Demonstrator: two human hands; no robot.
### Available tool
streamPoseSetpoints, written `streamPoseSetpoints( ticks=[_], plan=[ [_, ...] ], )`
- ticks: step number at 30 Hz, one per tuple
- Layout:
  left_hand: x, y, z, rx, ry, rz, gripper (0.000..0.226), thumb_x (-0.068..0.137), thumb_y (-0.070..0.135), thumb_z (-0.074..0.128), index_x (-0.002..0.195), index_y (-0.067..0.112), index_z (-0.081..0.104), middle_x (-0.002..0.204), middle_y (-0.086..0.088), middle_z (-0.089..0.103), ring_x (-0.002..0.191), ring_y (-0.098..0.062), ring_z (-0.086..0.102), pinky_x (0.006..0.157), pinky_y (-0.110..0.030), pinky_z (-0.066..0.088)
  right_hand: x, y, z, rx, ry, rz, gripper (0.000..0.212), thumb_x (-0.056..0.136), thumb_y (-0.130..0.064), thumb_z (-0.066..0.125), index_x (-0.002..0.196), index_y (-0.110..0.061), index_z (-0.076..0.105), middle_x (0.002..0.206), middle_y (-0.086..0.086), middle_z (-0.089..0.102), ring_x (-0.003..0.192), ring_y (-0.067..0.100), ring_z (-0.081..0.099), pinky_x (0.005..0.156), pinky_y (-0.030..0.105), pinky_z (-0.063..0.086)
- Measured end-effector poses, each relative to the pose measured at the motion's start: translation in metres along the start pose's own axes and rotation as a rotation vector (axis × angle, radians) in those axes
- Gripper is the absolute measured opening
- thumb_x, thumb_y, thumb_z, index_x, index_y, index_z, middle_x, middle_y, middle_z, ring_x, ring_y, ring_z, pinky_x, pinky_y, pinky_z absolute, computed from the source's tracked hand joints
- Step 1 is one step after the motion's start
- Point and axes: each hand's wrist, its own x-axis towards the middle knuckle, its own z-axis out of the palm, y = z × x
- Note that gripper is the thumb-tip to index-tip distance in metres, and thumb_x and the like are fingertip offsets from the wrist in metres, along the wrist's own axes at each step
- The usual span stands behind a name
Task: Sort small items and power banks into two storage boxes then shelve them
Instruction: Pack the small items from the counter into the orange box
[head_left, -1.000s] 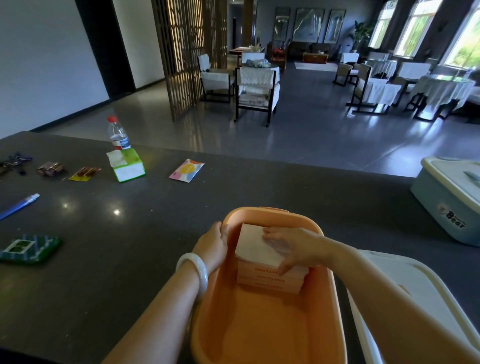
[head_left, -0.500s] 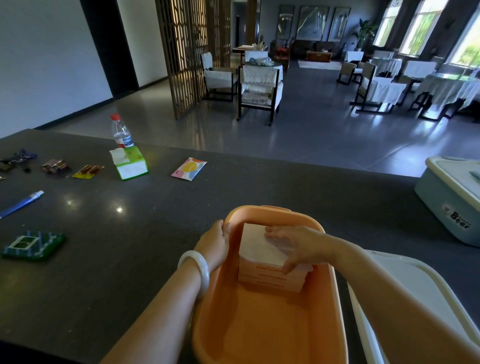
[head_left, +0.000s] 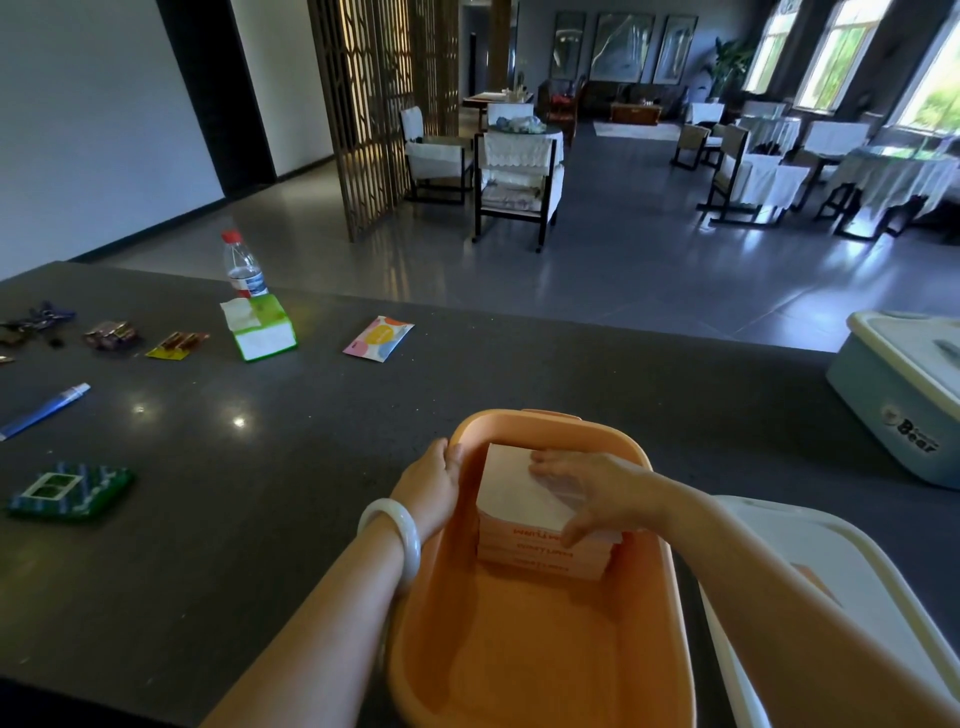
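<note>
An open orange storage box (head_left: 524, 670) stands on the dark counter in front of me. At its far end lies a stack of flat white and orange boxes (head_left: 540, 548). My right hand (head_left: 592, 493) rests on the top box, fingers spread and thumb down over its near edge. My left hand (head_left: 431, 483), with a white bangle on the wrist, grips the orange box's left rim. A pale blue storage box (head_left: 904, 410) with its lid on sits at the right edge of the counter.
A white lid (head_left: 826, 587) lies right of the orange box. On the counter's left are a green pouch (head_left: 67, 491), a blue pen (head_left: 44, 410), a green tissue pack (head_left: 262, 327), a colourful packet (head_left: 379, 338), a water bottle (head_left: 241, 265) and several small wrapped items (head_left: 111, 335).
Both hands stay where they were on the stack and the rim. Only the camera view shifts slightly.
</note>
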Motion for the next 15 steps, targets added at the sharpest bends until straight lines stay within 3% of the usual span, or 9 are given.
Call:
streamPoseSetpoints(
  ticks=[8, 11, 15],
  plan=[
    [-0.004, 0.003, -0.004, -0.014, -0.026, -0.003, 0.054, 0.102, 0.048, 0.021, 0.148, 0.02, 0.027, 0.143, -0.005, 0.047, 0.125, -0.022, 0.05, 0.089, -0.031, 0.04, 0.001, 0.002, 0.002, 0.003, 0.004, 0.006, 0.09, 0.077, -0.046, 0.074, 0.149, -0.04, 0.02, 0.155, -0.017, 0.021, 0.141, 0.013, 0.023, 0.112, 0.035, 0.027],
    [-0.007, 0.004, -0.007, -0.029, -0.035, -0.007, 0.055, 0.102, 0.05, 0.021, 0.147, 0.021, 0.029, 0.14, -0.005, 0.05, 0.123, -0.022, 0.052, 0.092, -0.034, 0.042, 0.002, 0.004, 0.001, -0.016, 0.004, -0.006, 0.089, 0.077, -0.053, 0.071, 0.148, -0.042, 0.019, 0.156, -0.016, 0.019, 0.142, 0.013, 0.019, 0.114, 0.038, 0.023],
    [-0.01, 0.004, -0.013, -0.072, -0.06, 0.017, 0.046, 0.099, 0.056, 0.025, 0.125, 0.026, 0.047, 0.099, 0.007, 0.061, 0.085, -0.007, 0.058, 0.067, -0.026, 0.042, 0.008, -0.006, -0.015, 0.099, 0.152, -0.059, 0.067, 0.08, -0.059, 0.064, 0.14, -0.049, 0.034, 0.145, -0.021, 0.036, 0.133, 0.005, 0.033, 0.104, 0.027, 0.032]
  ],
)
